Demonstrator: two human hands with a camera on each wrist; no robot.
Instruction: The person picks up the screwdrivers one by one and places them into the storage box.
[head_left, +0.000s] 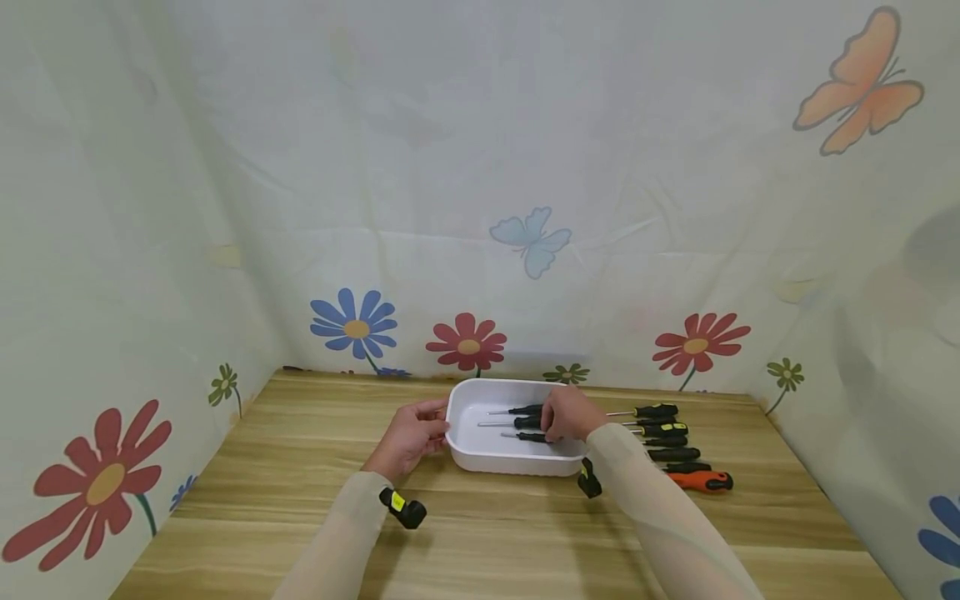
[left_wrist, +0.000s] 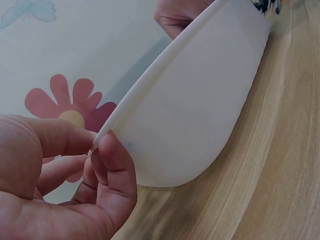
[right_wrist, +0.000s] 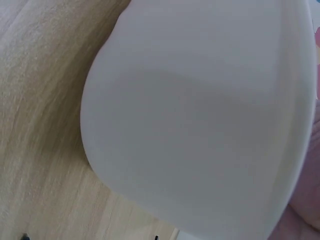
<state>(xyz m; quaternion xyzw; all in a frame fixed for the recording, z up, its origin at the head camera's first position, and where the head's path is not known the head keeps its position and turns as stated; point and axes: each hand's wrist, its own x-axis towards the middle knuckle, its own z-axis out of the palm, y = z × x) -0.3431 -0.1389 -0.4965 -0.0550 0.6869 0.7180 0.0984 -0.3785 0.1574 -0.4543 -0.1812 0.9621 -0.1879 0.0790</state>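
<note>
A white tray (head_left: 480,390) stands on the wooden table (head_left: 300,467). My left hand (head_left: 437,425) pinches its left rim; in the left wrist view the thumb and fingers (left_wrist: 107,155) clamp the rim beside the tray's wall (left_wrist: 200,100). My right hand (head_left: 564,419) reaches over the tray's right side, fingers curled down on the black handle of the nearest screwdriver (head_left: 528,437). Two more screwdrivers (head_left: 521,410) lie in the tray behind it. The right wrist view shows only the tray's outer wall (right_wrist: 200,125); the fingers are hidden there.
Several black-and-yellow screwdrivers (head_left: 663,428) lie in a row on the table right of the tray, with an orange-handled one (head_left: 701,480) nearest me. Flower-printed cloth walls (head_left: 465,342) close in the back and both sides.
</note>
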